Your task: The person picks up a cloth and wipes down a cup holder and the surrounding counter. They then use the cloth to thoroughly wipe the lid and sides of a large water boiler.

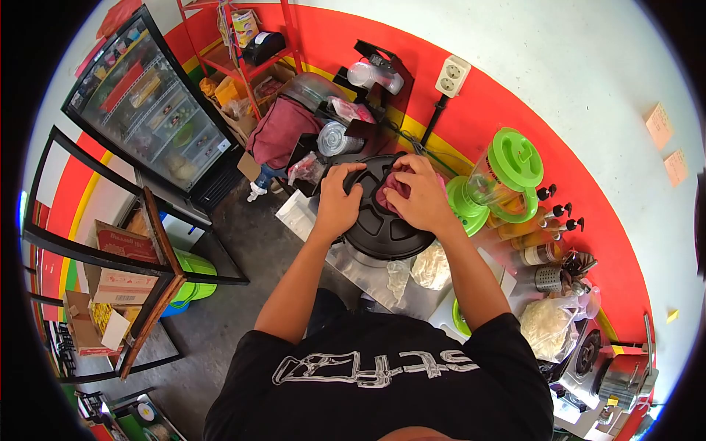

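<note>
A round black lid [382,234] with recessed segments lies in front of me on a metal counter. My left hand [340,200] rests on its left side, fingers and thumb apart, with nothing seen between them. On the upper right part of the lid, my right hand [421,195] presses a dark red cloth [393,195], fingers bent over it. Part of the cloth is hidden under that hand. Close to my right hand stands a green blender [491,180] with a clear jug. What lies beneath the lid is mostly hidden.
Several pump bottles [540,239] line the wall on the right. Bags of pale contents [548,327] sit beyond my right arm, near a gas stove [587,356]. Plastic lids [337,138] and a maroon bag [283,132] are behind the black lid. A glass-door fridge [151,106] stands left.
</note>
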Demonstrator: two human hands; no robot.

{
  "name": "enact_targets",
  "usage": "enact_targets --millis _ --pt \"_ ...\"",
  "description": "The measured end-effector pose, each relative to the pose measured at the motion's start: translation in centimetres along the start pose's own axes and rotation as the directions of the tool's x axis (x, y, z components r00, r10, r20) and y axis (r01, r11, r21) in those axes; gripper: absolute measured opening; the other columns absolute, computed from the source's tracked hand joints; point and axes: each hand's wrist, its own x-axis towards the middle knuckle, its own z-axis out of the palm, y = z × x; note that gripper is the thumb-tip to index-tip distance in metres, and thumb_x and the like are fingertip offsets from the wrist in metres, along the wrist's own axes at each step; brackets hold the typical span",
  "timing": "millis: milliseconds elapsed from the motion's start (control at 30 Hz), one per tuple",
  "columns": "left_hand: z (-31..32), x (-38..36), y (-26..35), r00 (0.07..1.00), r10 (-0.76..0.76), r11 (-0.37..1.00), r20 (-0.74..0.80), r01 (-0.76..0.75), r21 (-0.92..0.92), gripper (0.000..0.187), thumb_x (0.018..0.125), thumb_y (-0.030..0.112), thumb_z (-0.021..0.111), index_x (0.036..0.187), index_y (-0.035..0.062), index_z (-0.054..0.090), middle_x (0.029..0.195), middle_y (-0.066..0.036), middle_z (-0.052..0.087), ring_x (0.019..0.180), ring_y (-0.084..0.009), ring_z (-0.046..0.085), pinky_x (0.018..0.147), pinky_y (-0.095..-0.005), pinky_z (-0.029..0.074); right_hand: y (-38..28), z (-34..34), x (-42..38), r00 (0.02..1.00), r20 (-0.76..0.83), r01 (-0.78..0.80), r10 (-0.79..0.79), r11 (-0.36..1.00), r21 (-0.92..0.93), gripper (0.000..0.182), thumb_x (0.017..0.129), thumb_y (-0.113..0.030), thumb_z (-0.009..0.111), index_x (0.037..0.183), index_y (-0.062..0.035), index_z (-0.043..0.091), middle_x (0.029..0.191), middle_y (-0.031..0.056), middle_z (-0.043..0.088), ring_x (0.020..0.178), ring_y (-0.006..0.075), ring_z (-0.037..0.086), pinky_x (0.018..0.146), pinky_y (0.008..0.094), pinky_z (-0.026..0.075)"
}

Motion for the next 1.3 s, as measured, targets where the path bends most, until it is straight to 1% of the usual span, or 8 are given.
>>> enact_targets --millis 67,367,433,567,633,667,900,1300 --pt "0.1 -0.2 -0.1 1.0 -0.015 1.0 -0.006 0.015 -0.026 0.038 0.089 0.003 0.063 0.126 0.0088 0.069 0.123 -0.014 0.067 0.12 -0.0354 0.06 0.109 -0.0441 0.042 -0.2 -0.1 0.3 0.989 -0.071 0.125 -0.127 0.992 -0.034 0.03 0.086 -0.025 0.078 0.094 0.0034 0.072 0.12 0.014 0.061 0.116 0.0341 0.059 0.101 0.0419 0.049" --pt "0.2 -0.3 0.0 1.0 -0.007 0.996 -0.017 0.006 -0.088 0.036 0.093 0.0 0.062 0.128 0.0047 0.069 0.121 -0.014 0.069 0.114 -0.0251 0.067 0.103 -0.0347 0.049 1.7 -3.0 1.5 0.991 0.053 0.125 -0.119 0.985 -0.118 0.027 0.094 -0.023 0.072 0.095 0.0037 0.071 0.113 0.0168 0.06 0.109 0.0344 0.061 0.093 0.0429 0.052" --pt "0.5 -0.1 -0.1 0.998 -0.037 0.994 -0.052 0.031 -0.102 0.035 0.089 0.003 0.064 0.124 0.0072 0.071 0.121 -0.019 0.069 0.115 -0.039 0.066 0.105 -0.0452 0.049 1.9 -3.1 2.5 0.988 -0.011 -0.153 0.154 0.967 -0.203 0.026 0.096 -0.021 0.071 0.098 0.0041 0.071 0.11 0.0203 0.063 0.109 0.0361 0.062 0.093 0.0444 0.052" --pt "0.3 -0.1 -0.1 0.998 -0.037 0.995 -0.042 0.033 -0.095 0.035 0.089 0.003 0.065 0.124 0.0066 0.071 0.122 -0.018 0.07 0.116 -0.0383 0.066 0.106 -0.0451 0.048 0.7 -2.3 2.3 0.964 -0.08 -0.251 0.254 0.967 0.04 0.028 0.099 -0.023 0.07 0.105 0.0044 0.073 0.119 0.0216 0.068 0.124 0.0373 0.062 0.102 0.0447 0.051" --pt "0.2 -0.1 0.0 1.0 -0.018 0.997 -0.014 0.016 -0.081 0.036 0.091 -0.002 0.062 0.126 0.0035 0.069 0.123 -0.014 0.069 0.118 -0.0273 0.067 0.106 -0.0351 0.048 1.2 -0.6 1.7 0.986 0.005 0.164 -0.164 0.986 -0.023 0.038 0.101 -0.032 0.068 0.112 0.003 0.076 0.138 0.0158 0.068 0.141 0.0336 0.055 0.114 0.0427 0.047" --pt "0.2 -0.3 -0.1 1.0 -0.022 0.997 -0.012 0.021 -0.079 0.036 0.091 -0.002 0.062 0.126 0.0035 0.069 0.123 -0.014 0.069 0.118 -0.0273 0.067 0.106 -0.0351 0.048 1.8 -0.8 1.4 0.983 0.128 0.143 -0.13 0.985 -0.099 0.044 0.101 -0.037 0.069 0.122 0.0013 0.076 0.153 0.0148 0.06 0.152 0.0339 0.044 0.122 0.0445 0.039" --pt "0.4 0.0 -0.3 0.999 0.014 0.995 -0.045 -0.018 -0.099 0.036 0.09 0.0 0.063 0.125 0.0035 0.07 0.125 -0.015 0.069 0.122 -0.0331 0.064 0.109 -0.04 0.046 2.4 -2.8 0.3 0.968 0.218 0.166 -0.123 0.968 -0.191 0.05 0.101 -0.051 0.064 0.127 -0.0111 0.079 0.16 0.0114 0.053 0.154 0.0385 0.04 0.121 0.0536 0.038" --pt "0.8 -0.2 0.5 0.996 -0.014 0.997 -0.089 0.007 -0.079 0.032 0.089 0.001 0.066 0.12 0.0034 0.071 0.118 -0.018 0.071 0.113 -0.0361 0.068 0.102 -0.0406 0.051 -0.1 -1.4 -1.2 0.993 -0.015 0.081 -0.113 0.796 -0.6 0.043 0.097 -0.046 0.067 0.108 -0.0076 0.081 0.135 0.0068 0.065 0.127 0.0312 0.058 0.092 0.052 0.052"
